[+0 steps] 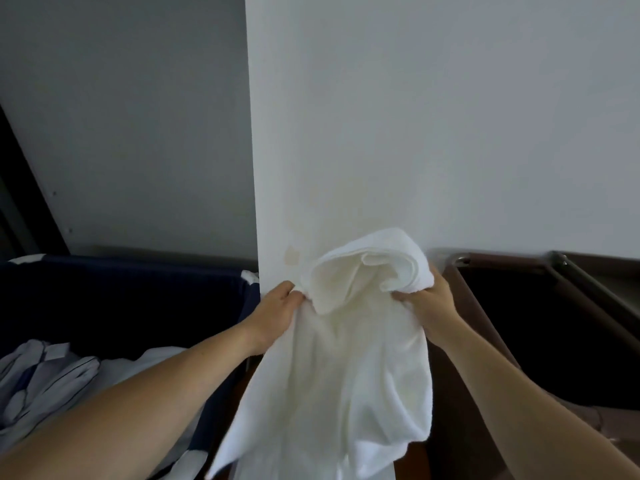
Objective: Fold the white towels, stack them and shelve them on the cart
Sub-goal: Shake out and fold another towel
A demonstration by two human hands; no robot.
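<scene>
A white towel (pixel 346 358) hangs in the air in front of a white wall corner (pixel 381 133), held up by both hands. The left hand (pixel 277 313) has its grip closed on the towel's upper left edge, fingers pinching the cloth. The right hand (pixel 429 299) has its grip curled round a bunched, rolled-over part at the top right. The rest of the towel droops loose between the forearms.

To the left stands a navy fabric bin (pixel 121 292) holding crumpled white linen with blue stripes (pixel 52 375). To the right is a brown-framed container (pixel 502 271); its inside is dark and its contents cannot be told.
</scene>
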